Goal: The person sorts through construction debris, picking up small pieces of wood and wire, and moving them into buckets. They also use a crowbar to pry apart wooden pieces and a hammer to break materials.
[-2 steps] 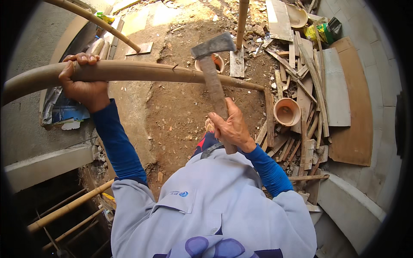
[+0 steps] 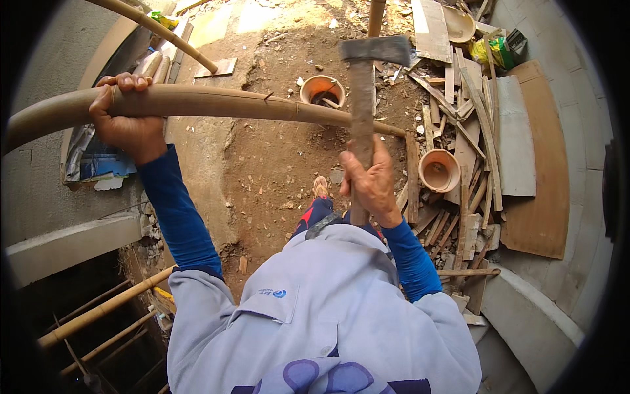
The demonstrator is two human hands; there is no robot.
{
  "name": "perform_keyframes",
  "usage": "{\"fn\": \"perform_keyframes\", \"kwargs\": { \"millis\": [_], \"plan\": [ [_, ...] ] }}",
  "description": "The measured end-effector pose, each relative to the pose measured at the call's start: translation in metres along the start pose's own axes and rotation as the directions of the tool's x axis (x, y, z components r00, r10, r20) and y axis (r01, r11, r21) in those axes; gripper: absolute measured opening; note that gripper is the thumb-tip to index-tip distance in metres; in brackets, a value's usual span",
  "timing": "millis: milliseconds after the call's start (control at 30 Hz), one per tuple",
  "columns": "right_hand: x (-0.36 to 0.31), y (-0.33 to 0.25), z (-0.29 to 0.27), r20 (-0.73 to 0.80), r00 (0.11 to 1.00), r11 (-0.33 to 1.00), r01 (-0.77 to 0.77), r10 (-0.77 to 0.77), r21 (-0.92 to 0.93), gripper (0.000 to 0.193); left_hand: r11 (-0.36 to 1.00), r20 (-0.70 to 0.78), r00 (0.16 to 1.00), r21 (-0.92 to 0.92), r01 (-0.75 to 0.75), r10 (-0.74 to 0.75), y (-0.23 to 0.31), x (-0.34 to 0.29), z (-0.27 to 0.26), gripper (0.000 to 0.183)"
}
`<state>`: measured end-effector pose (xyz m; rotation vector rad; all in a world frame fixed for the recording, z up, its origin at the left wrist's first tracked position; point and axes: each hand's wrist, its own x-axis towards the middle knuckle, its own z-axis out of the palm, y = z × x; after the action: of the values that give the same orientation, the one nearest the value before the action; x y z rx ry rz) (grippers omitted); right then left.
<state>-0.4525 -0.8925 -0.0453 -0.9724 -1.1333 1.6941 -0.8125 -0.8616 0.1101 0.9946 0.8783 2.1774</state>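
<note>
My left hand (image 2: pixel 131 121) is wrapped round a thick bamboo pole (image 2: pixel 216 102), with the fingers over its top. The pole runs from the left rim across to the right, its thinner end reaching the ground near a pile of wood. A hatchet (image 2: pixel 361 98) with a wooden handle and a dark metal head is gripped in my right hand (image 2: pixel 373 180), low on the handle. The hatchet stands head-up, its handle crossing in front of the pole near the thin end. Whether handle and pole touch, I cannot tell.
Scrap wood (image 2: pixel 482 118) lies heaped at the right beside an orange bucket (image 2: pixel 439 171) and a plywood sheet (image 2: pixel 535 197). Another bucket (image 2: pixel 322 85) stands beyond the pole. Upright bamboo (image 2: pixel 376 18) rises at the far side. A dark pit (image 2: pixel 79 308) with bamboo bars opens at lower left.
The hatchet has swung to the right and turned more upright, my right hand moving slightly up and right with it. My left hand still grips the bamboo in nearly the same place.
</note>
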Motion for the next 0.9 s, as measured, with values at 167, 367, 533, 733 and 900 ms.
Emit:
{"fn": "perform_keyframes", "kwargs": {
  "millis": [167, 367, 533, 733, 900],
  "plan": [
    [0.011, 0.016, -0.012, -0.069, 0.989, 0.985, 0.124, -0.133, -0.118, 0.031, 1.0, 0.02, 1.0, -0.018, 0.017, -0.017, -0.014, 0.012, 0.024, 0.023],
    [0.019, 0.016, 0.002, 0.124, 0.992, 0.962, 0.038, -0.004, -0.271, 0.03, 1.0, 0.062, 0.998, 0.02, -0.006, 0.005, -0.014, 0.028, 0.017, 0.023],
    [0.028, -0.017, 0.01, -0.207, 0.961, 0.972, 0.209, -0.183, 0.112, 0.026, 0.999, 0.008, 1.0, 0.042, -0.009, 0.009, -0.013, 0.035, 0.032, 0.022],
    [0.024, 0.031, 0.032, 0.166, 0.986, 0.939, 0.077, -0.021, -0.337, 0.029, 1.0, -0.016, 1.0, 0.008, 0.012, -0.012, -0.034, 0.056, 0.009, 0.021],
    [0.033, 0.012, 0.033, -0.065, 0.997, 0.986, 0.035, -0.046, -0.164, 0.033, 0.999, -0.033, 0.999, 0.049, -0.014, 0.015, -0.035, 0.05, 0.012, 0.021]
  ]
}}
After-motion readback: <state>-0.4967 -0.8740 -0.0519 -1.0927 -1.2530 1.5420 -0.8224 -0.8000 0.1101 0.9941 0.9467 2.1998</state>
